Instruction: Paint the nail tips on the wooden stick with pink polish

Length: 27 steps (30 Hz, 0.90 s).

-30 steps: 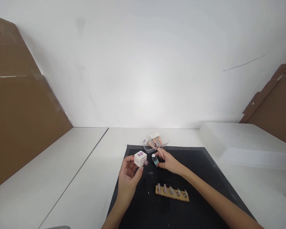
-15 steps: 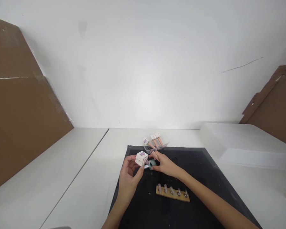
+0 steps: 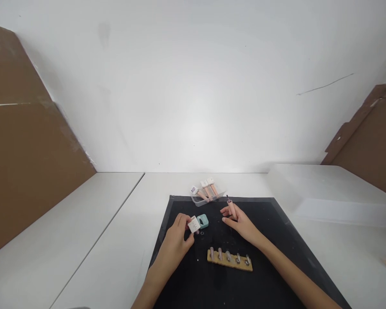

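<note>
My left hand [image 3: 178, 236] pinches a white square nail polish bottle [image 3: 194, 224], tilted, low over the black mat. Right beside the bottle is a small teal container [image 3: 203, 221] with a dark opening. Off to the right, my right hand [image 3: 242, 225] is closed around a pink nail polish brush cap [image 3: 232, 209], its dark brush tip pointing up. Nearer to me lies a tan display strip [image 3: 230, 263] bearing several nail tips in a row. A small ring-like bit [image 3: 202, 233] rests on the mat under the teal container.
Several pink-and-white polish bottles [image 3: 209, 189] lie in a clear tray [image 3: 201, 202] at the back edge of the black mat [image 3: 193, 283]. A white translucent box [image 3: 334, 197] stands at the right. Cardboard panels [image 3: 28, 146] flank the white table.
My right hand has moved right, away from the bottle and teal container, with the brush cap now upright in it. The bottle in my left hand has been lowered and tilted.
</note>
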{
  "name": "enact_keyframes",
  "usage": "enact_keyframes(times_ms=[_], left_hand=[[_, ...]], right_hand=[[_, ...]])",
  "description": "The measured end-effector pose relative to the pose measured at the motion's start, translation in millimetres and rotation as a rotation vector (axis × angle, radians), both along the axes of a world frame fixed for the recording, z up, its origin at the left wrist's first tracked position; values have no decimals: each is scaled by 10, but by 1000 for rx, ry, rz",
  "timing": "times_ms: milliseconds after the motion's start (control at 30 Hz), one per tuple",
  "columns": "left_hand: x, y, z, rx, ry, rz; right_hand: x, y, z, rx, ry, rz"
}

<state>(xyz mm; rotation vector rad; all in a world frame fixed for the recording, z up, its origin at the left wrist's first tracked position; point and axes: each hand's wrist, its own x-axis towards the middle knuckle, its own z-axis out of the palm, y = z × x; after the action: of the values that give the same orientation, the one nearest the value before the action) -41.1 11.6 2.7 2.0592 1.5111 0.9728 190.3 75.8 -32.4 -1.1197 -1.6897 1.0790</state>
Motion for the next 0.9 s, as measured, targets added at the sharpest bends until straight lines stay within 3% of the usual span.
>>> enact_keyframes(times_ms=[200,433,733,900], left_hand=[[0,41,-96,-27,99,-34],[-17,42,-76,-67,132,-75],[34,-61,142,-105,119,-88],[155,-248,204,-392,70,-256]], right_hand=[[20,-35,-9,-14,23,-15],[54,-46,35,-26,72,-21],[161,-336,273,-89,123,19],[324,-396,379,-103,225,34]])
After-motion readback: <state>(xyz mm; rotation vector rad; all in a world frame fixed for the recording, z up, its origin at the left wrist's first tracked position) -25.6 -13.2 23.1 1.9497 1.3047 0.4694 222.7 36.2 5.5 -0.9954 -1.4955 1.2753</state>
